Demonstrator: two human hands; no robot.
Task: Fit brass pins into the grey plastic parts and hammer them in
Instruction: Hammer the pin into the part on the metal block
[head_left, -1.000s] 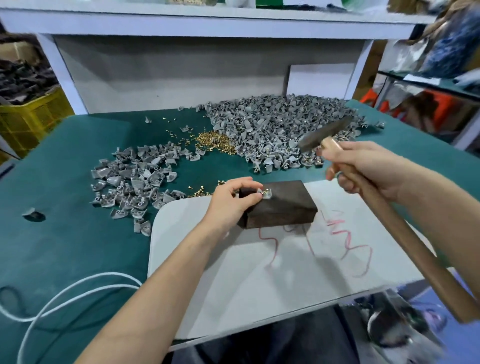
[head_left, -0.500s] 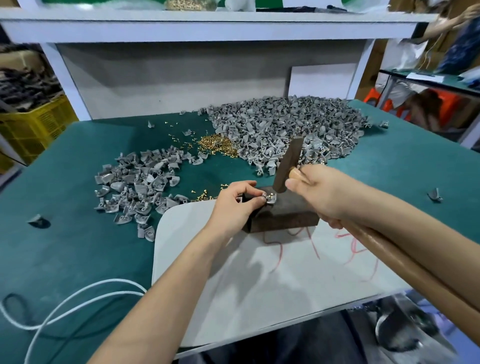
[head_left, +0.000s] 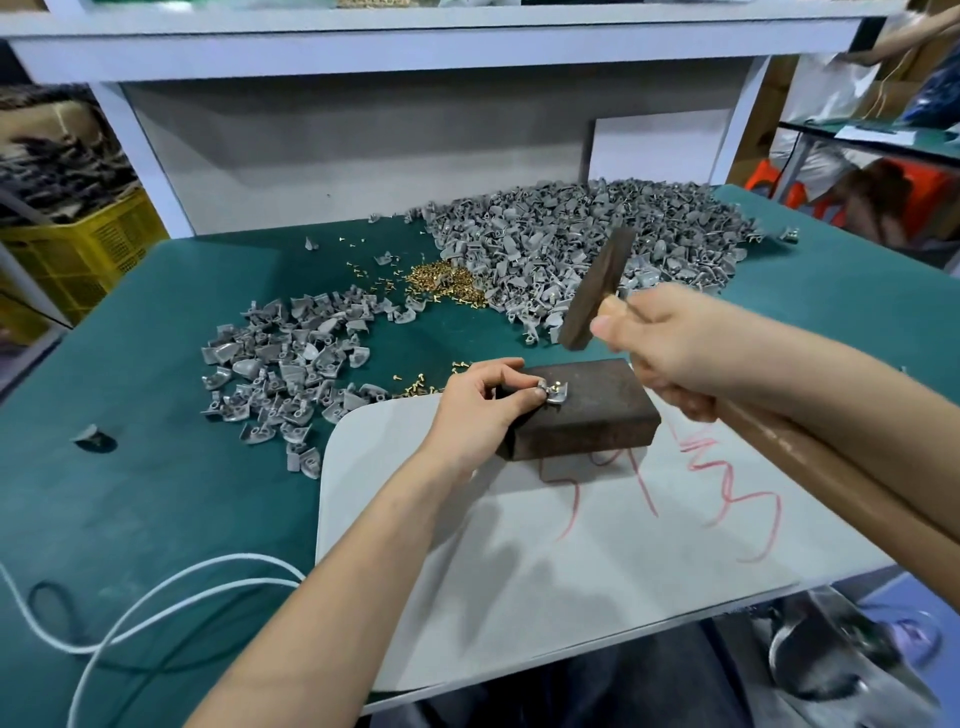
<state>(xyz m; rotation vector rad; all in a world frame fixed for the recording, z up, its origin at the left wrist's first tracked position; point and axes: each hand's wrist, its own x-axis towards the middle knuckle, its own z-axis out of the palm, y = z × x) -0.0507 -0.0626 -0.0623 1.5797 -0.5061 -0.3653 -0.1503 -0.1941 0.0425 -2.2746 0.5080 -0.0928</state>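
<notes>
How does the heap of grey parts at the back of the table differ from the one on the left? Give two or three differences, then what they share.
The back heap is far bigger than the left heap. The back heap is piled deep; the left heap is spread thin, with green table showing between its parts. Both hold the same grey plastic parts and border the brass pins.
</notes>
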